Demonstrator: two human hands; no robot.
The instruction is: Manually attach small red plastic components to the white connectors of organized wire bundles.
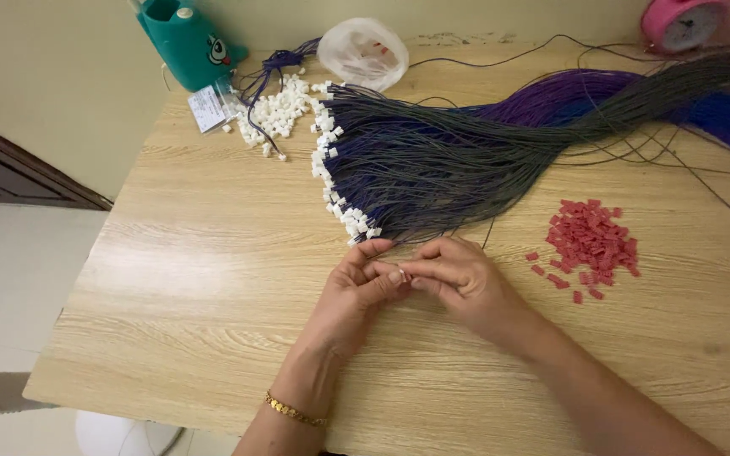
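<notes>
My left hand [355, 291] and my right hand [458, 283] meet above the wooden table [196, 279], fingertips pinched together on one small connector piece [401, 275] and a thin wire end. Just beyond them lies a big bundle of grey, blue and purple wires [483, 148], its near ends fitted with small white connectors [331, 181]. A pile of small red connectors [591, 241] sits to the right of my right hand. My left wrist wears a gold bracelet [295, 412].
Loose white connectors [276, 110] lie at the back left beside a teal container [187, 38] and a small label card [207, 107]. A crumpled clear plastic bag [363, 52] and a pink clock [682, 23] stand at the back. Stray wires trail right.
</notes>
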